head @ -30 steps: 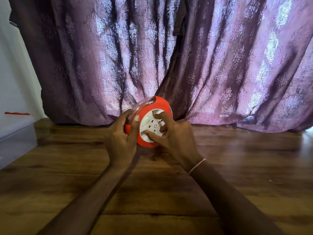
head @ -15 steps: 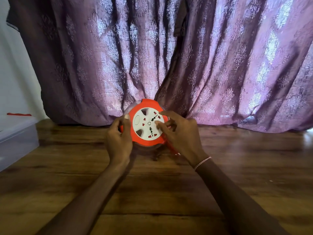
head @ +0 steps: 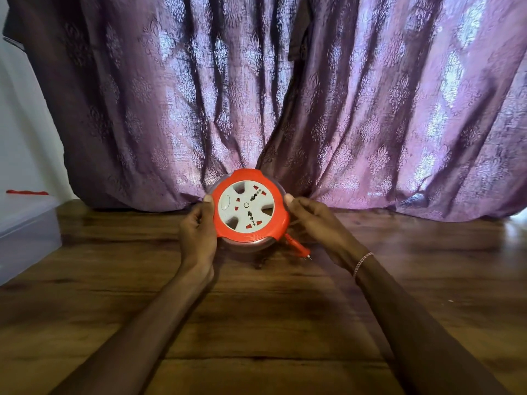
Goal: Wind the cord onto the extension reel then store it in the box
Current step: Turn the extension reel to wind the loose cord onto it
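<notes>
A round orange extension reel (head: 247, 237) with a white socket face is held just above the wooden floor, its face turned toward me. My left hand (head: 197, 234) grips its left rim, thumb on the front edge. Gripping the right rim is my right hand (head: 316, 223), thumb at the upper right edge. An orange plug (head: 296, 246) with two metal pins sticks out from the reel's lower right. The wound cord is hidden inside the reel.
A translucent plastic storage box (head: 25, 232) stands at the far left, with a red strip (head: 27, 192) on top. A purple patterned curtain (head: 285, 95) hangs right behind the reel. Wooden floor (head: 256, 323) stretches out in front of me.
The reel has turned to face me squarely. My right hand left the socket face and moved to the right rim. The plug now shows at the lower right.
</notes>
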A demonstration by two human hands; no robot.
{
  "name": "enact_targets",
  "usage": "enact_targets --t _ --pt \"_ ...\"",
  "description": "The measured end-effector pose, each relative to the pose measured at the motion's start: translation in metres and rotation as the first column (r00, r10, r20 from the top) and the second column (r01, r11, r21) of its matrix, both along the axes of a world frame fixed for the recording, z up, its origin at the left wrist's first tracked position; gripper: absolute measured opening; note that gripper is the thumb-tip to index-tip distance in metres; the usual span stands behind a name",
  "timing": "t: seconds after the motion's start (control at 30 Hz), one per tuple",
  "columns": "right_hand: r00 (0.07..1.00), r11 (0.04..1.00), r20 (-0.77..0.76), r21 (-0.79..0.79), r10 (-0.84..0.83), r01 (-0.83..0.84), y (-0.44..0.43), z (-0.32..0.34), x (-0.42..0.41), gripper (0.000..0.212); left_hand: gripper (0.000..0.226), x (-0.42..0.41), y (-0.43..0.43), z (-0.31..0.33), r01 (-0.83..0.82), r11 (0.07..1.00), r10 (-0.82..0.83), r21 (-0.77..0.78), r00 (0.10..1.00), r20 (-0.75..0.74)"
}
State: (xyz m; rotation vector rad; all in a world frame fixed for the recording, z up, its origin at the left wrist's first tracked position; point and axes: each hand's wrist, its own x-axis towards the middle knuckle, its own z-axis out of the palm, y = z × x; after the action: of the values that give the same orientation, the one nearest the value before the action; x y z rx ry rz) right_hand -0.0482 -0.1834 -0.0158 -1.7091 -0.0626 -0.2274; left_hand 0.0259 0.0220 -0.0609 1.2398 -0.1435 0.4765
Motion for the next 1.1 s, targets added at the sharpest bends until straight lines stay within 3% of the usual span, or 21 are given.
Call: enact_targets --t 0.1,0.17,0.27,0.57,0.77,0.9,1.1 --pt "0.988 0.987 -0.068 0.088 0.142 -0.136 0.007 -0.003 -0.003 0.054 0.039 0.002 -0.001 -0.003 0.024 1.000 -0.025 -0.008 0.999 -0.025" --pt "0.980 0.978 -0.090 0.130 0.178 -0.166 0.012 -0.005 -0.003 0.050 0.041 0.003 -0.002 -0.006 0.046 0.999 -0.045 0.006 0.997 -0.059" --pt "0.981 0.974 -0.094 0.167 0.168 -0.151 0.016 -0.010 0.001 0.039 0.043 -0.001 -0.004 -0.008 0.073 0.997 -0.071 0.016 0.992 -0.107" --pt "0.984 0.975 -0.085 0.173 0.157 -0.141 0.017 -0.020 0.008 0.041 0.033 -0.007 -0.005 -0.007 0.118 0.993 -0.120 -0.024 0.978 -0.169" --pt "0.987 0.975 -0.056 0.175 0.150 -0.138 0.019 -0.022 0.008 0.040 0.046 -0.003 -0.001 -0.006 0.113 0.993 -0.119 -0.042 0.980 -0.159" --pt "0.988 0.977 -0.040 0.157 0.149 -0.141 0.020 -0.022 0.008 0.040 0.028 -0.007 0.001 -0.002 0.113 0.993 -0.118 -0.042 0.981 -0.157" --pt "0.987 0.977 -0.022 0.149 0.159 -0.154 0.020 -0.022 0.006 0.037 0.023 -0.010 0.001 -0.001 0.111 0.992 -0.120 -0.065 0.979 -0.165"
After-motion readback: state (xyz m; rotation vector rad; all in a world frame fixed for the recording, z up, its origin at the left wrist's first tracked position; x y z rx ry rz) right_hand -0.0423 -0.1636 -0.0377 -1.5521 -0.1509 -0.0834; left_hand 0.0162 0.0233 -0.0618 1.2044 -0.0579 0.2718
